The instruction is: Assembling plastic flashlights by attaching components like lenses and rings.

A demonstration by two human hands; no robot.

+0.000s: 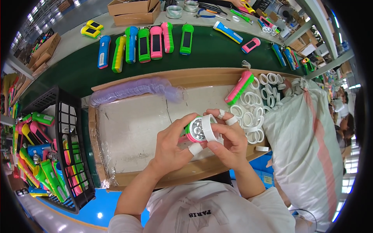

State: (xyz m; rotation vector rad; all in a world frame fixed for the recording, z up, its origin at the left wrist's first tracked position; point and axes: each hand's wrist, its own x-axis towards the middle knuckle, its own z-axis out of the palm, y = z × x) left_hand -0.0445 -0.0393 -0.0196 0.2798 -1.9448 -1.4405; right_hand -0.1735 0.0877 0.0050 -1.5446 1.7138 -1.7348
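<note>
My left hand [169, 149] is wrapped round a pink and green flashlight [197, 129], whose silver reflector faces up and to the right. Most of its body is hidden by my fingers. Between the fingers and thumb of my right hand [233, 144] is a white plastic ring [210, 128], held on edge right at the flashlight's head. Whether ring and head touch cannot be made out. White tape wraps some fingertips on both hands. To the right lie many loose white rings [253, 136] and another pink and green flashlight [239, 87].
A shallow cardboard tray [132, 132] lies under my hands, with a row of clear purplish discs [134, 92] along its far side. Left stands a black basket [70, 128] of flashlights; right, a bulging woven sack [307, 143]. Several flashlights [143, 46] line the green belt [85, 79] beyond.
</note>
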